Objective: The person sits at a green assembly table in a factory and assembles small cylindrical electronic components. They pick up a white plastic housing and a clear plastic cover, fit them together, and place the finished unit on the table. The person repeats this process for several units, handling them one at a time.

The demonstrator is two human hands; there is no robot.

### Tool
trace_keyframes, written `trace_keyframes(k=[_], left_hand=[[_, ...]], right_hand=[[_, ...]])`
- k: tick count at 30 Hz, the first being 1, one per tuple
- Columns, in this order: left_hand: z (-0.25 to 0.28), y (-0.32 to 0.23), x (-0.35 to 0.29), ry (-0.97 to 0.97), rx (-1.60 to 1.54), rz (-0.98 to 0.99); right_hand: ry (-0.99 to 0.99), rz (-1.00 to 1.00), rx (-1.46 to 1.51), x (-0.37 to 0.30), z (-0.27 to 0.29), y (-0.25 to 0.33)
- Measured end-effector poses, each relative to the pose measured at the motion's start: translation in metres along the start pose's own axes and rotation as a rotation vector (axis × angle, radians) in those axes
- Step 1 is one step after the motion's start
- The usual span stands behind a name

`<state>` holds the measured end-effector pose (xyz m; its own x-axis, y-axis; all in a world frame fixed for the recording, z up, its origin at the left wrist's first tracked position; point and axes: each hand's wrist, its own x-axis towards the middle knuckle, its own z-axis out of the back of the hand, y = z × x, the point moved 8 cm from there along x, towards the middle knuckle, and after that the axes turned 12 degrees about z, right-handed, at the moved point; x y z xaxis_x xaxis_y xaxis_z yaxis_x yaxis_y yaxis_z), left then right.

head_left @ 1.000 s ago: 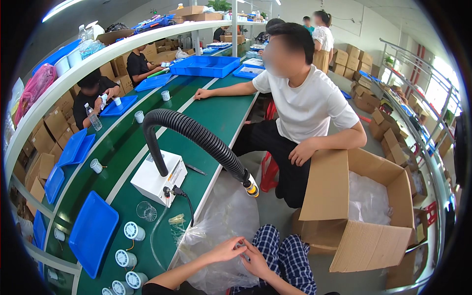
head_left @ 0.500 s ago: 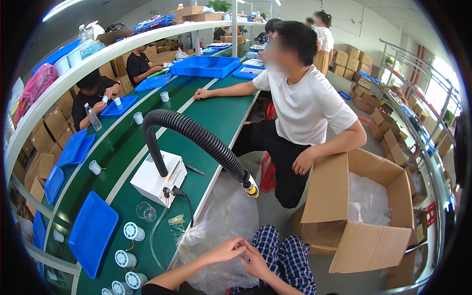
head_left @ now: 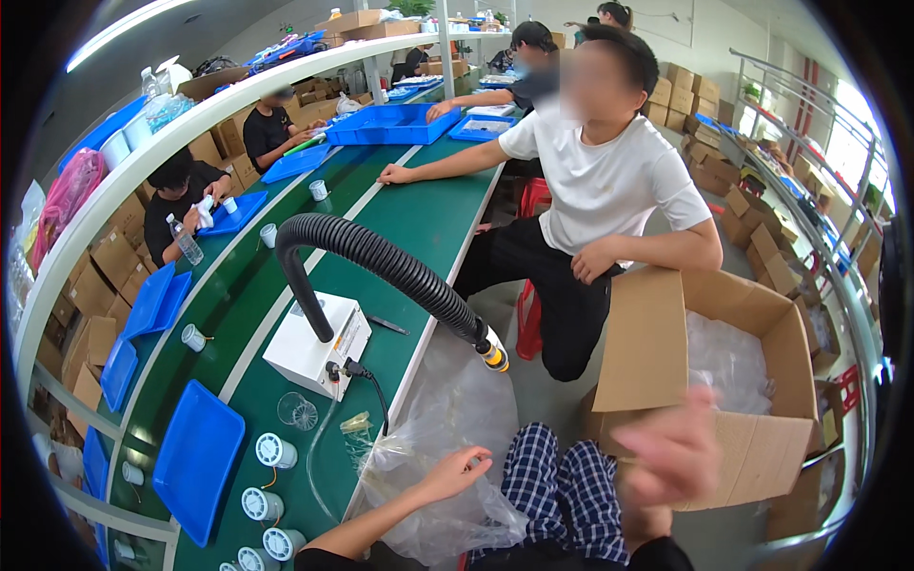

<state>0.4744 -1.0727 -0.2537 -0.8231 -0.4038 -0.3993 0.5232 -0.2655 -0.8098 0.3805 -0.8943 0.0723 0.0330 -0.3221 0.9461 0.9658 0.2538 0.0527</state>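
My left hand (head_left: 459, 475) hovers above a large clear plastic bag (head_left: 447, 519) at the bench edge, its fingers loosely bent and nothing visible in them. My right hand (head_left: 671, 452) is raised at the right, in front of an open cardboard carton (head_left: 643, 347). Motion smears its fingers, so I cannot tell whether it holds anything. Clear plastic (head_left: 728, 366) fills part of the carton. On the green bench, left of my left hand, stand several white cylindrical parts (head_left: 276, 451) with short orange wires.
A white box unit (head_left: 314, 344) carries a black corrugated hose (head_left: 381, 252) arching over the bench edge. A clear cup (head_left: 297, 410) and a blue tray (head_left: 202, 462) lie left of it. A person in a white shirt (head_left: 609, 181) sits beyond, one arm on the bench.
My hands were together over my lap and have parted. The right hand moved up and right toward the carton; the left stayed near the bag. The seated person's head shifted right.
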Motion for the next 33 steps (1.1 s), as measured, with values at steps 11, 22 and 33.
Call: trace_keyframes(k=[11,22,33], left_hand=[[-0.001,-0.003,0.001,-0.013,0.01,-0.03],[-0.002,-0.002,0.002,-0.007,0.004,-0.025],[-0.008,-0.007,0.007,0.026,0.006,-0.028]], right_hand=[[-0.279,0.785,0.043,0.05,0.043,0.059],[-0.236,0.666,0.063,0.062,0.044,0.065],[-0.176,0.757,0.097,0.062,0.047,0.069]])
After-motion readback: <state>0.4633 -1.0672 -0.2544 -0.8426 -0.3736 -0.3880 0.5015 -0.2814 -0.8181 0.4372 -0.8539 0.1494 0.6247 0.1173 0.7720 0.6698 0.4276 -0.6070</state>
